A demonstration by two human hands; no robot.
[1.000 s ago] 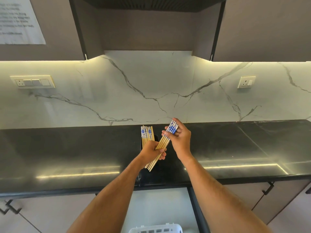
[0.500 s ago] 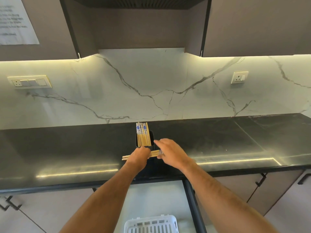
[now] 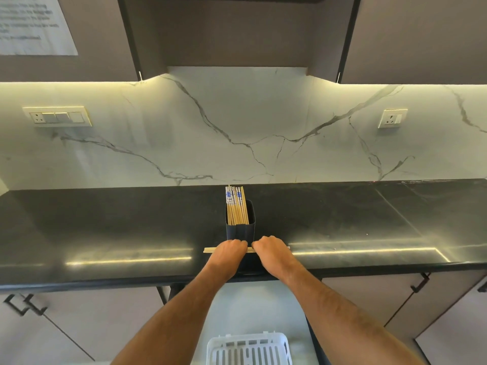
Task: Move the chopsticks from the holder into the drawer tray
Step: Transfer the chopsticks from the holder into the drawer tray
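A dark holder (image 3: 240, 230) stands on the black counter (image 3: 105, 233) with several wooden chopsticks (image 3: 236, 206), blue and white at the tops, upright in it. In front of the holder a bundle of chopsticks (image 3: 210, 250) lies level, left to right. My left hand (image 3: 228, 251) and my right hand (image 3: 269, 249) are both closed on that bundle, knuckles up, side by side. Only the bundle's left end and a short piece between the hands show. A white slotted tray (image 3: 249, 349) sits in the open drawer (image 3: 261, 306) below the counter edge.
A marble backsplash rises behind the counter with a switch plate (image 3: 57, 116) at left and a socket (image 3: 392, 118) at right. Dark wall cabinets hang above. Cabinet doors with black handles (image 3: 419, 283) flank the drawer.
The bundle went from a slant held above the counter to level in front of the holder. Both hands came down and now grip it side by side. The view shifted slightly.
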